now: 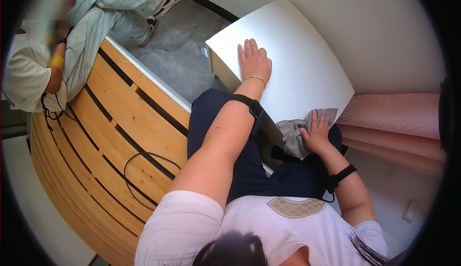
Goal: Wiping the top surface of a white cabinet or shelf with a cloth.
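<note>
A white table [293, 59] with a smooth top stands in front of me. My left hand [255, 62] lies flat near its left edge, fingers stretched out and nothing under them that I can see. At the near right corner, a crumpled grey cloth [295, 134] hangs partly over the table's edge. My right hand [317, 134] rests on that cloth with its fingers spread, pressing it against the tabletop. Part of the cloth is hidden beneath the palm.
Wooden slats [129, 117] of a bed frame run along my left, with a black cable [126, 170] across them. Another person [36, 71] sits at the far left. A pink curtain [394, 115] hangs right of the table, and a wall socket [411, 212] is below it.
</note>
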Action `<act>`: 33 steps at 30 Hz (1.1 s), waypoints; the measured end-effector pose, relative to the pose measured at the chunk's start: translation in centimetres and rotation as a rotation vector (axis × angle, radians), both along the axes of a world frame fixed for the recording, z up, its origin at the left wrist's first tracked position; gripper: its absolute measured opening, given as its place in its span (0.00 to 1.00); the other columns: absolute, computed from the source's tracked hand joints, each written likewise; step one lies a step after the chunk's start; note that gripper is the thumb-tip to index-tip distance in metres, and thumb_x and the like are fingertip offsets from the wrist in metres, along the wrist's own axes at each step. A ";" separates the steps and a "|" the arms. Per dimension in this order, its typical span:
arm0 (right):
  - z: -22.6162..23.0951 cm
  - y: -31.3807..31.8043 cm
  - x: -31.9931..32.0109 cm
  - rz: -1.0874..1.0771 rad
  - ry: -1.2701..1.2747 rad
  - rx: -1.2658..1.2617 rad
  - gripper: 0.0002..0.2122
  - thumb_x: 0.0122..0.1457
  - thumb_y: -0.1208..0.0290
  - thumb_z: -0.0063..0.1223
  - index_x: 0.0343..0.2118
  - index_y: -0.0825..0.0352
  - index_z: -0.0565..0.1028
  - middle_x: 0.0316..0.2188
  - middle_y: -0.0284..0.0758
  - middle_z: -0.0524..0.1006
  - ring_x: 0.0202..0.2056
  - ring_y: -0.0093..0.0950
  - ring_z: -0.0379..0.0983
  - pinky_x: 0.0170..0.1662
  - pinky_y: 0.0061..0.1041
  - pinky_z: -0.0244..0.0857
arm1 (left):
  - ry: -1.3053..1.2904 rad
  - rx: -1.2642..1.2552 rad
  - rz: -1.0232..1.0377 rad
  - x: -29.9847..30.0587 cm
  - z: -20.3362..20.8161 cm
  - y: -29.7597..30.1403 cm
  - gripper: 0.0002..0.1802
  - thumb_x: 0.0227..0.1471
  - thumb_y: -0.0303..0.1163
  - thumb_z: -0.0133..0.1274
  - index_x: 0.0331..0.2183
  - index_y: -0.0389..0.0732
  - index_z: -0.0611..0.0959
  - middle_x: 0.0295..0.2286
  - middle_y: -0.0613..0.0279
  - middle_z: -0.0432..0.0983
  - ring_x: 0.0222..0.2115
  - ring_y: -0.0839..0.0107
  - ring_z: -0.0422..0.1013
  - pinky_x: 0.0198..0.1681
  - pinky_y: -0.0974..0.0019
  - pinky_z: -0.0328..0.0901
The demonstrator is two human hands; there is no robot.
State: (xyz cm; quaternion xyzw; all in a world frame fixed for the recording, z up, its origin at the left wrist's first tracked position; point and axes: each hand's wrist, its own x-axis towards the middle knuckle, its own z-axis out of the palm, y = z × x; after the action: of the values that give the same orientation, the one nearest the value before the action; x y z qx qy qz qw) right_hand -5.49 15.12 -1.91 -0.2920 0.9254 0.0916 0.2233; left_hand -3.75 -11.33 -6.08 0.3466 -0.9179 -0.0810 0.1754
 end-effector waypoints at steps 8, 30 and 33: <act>-0.9 -4.1 -5.8 0.143 0.026 -0.186 0.37 0.44 0.51 0.46 0.54 0.57 0.42 0.54 0.47 0.33 0.54 0.51 0.30 0.47 0.56 0.37 | -0.019 -0.040 0.000 -0.6 -0.1 -0.1 0.11 0.41 0.36 0.43 0.27 0.40 0.73 0.45 0.55 0.58 0.50 0.63 0.49 0.52 0.57 0.40; -4.6 -21.0 -22.8 -0.069 0.215 -0.164 0.36 0.41 0.37 0.36 0.53 0.46 0.43 0.56 0.36 0.37 0.55 0.43 0.30 0.51 0.50 0.32 | 0.000 -0.110 -0.021 -1.2 -0.3 0.1 0.08 0.39 0.30 0.42 0.22 0.36 0.72 0.43 0.51 0.59 0.48 0.59 0.52 0.51 0.55 0.44; -0.3 -21.5 -20.4 -0.102 0.034 -0.206 0.41 0.41 0.40 0.41 0.54 0.58 0.41 0.55 0.43 0.36 0.55 0.45 0.29 0.54 0.43 0.29 | -0.021 -0.115 -0.015 -0.7 -0.1 -0.2 0.08 0.39 0.30 0.42 0.22 0.36 0.72 0.43 0.51 0.59 0.47 0.59 0.52 0.50 0.55 0.45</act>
State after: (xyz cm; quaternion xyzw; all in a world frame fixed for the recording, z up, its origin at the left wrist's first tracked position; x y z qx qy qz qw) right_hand -25.87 -6.37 -2.16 -0.2643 0.9473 -0.0106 0.1807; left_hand -4.44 -11.50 -6.21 0.3297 -0.9254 -0.0259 0.1850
